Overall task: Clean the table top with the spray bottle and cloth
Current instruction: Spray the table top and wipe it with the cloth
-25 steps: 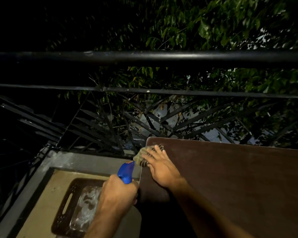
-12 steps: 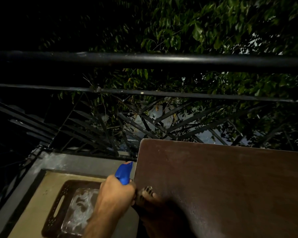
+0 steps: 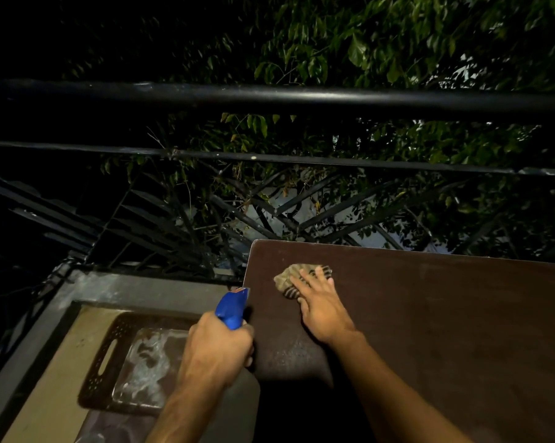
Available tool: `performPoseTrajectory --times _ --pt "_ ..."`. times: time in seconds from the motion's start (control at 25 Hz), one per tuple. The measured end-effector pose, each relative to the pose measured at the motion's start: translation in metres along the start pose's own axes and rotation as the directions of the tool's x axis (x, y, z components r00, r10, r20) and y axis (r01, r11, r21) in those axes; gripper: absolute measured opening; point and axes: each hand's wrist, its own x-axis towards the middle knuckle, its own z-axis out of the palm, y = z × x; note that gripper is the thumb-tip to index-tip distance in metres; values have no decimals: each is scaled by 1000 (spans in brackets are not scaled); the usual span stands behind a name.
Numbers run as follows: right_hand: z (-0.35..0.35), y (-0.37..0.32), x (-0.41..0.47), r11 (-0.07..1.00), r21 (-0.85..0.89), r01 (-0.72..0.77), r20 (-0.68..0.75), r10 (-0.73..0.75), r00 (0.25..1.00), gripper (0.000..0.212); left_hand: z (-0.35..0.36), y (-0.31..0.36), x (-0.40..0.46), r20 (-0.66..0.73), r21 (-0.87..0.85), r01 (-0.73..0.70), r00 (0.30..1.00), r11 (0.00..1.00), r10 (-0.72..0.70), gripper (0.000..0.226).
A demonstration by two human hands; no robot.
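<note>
Wiping step — right hand point(image 3: 322, 306) pressing the cloth point(image 3: 296, 276) flat-fingered on the bench point(image 3: 445, 314), left hand point(image 3: 220, 345) gripping the spray bottle point(image 3: 233, 306) — best kept in overlapping, firm strokes.

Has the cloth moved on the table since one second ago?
Yes. The cloth, under the right hand, now lies further right, away from the table's far left corner, where it was before. The left hand holds the spray bottle.

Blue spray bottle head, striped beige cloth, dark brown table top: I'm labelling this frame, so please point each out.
Blue spray bottle head point(image 3: 230, 310), head view, on its blue side.
Striped beige cloth point(image 3: 290, 276), head view, on its bare left part.
Dark brown table top point(image 3: 429, 314), head view, on bare surface.
</note>
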Motion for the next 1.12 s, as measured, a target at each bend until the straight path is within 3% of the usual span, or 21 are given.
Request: performPoseTrajectory --times 0.08,0.16,0.24,0.36,0.52,0.6,0.68,0.76,0.84,1.0,1.12 --pt "9 -23 -45 985 36 170 107 -173 979 56 1 -3 -12 -8 3 13 1000 1000 -13 21" --pt "22 -33 -92 919 -4 393 184 -386 904 57 3 -9 -22 -12 4 24 1000 1000 -24 26" --pt "36 -30 -128 842 -87 532 243 -500 831 60 4 -13 -35 -19 2 34 999 999 -34 27" --pt "24 -15 -127 849 -8 529 271 -507 818 54 4 -20 -57 -63 5 62 996 998 -62 21" --pt "-1 5 -83 978 8 210 61 -210 976 58 1 -36 -92 -125 22 105 987 994 -102 15" --pt "3 5 -78 996 31 87 20 -88 996 56 -2 -47 -108 -152 56 139 980 989 -129 15" --pt "12 -7 -94 996 55 67 23 -68 997 56 -5 -60 -127 -179 84 194 968 977 -176 20" --pt "21 -24 -128 988 58 142 50 -145 988 59 -9 -71 -144 -174 83 226 962 971 -210 26" --pt "30 -43 -172 964 88 253 116 -262 958 61 -13 -78 -159 -166 33 217 964 976 -209 18" --pt "52 -68 -250 814 29 580 311 -559 769 64 -19 -84 -173 -197 1 180 964 984 -176 13" --pt "45 -63 -230 770 43 636 358 -607 710 60 -24 -89 -177 -205 -36 181 961 983 -185 15"
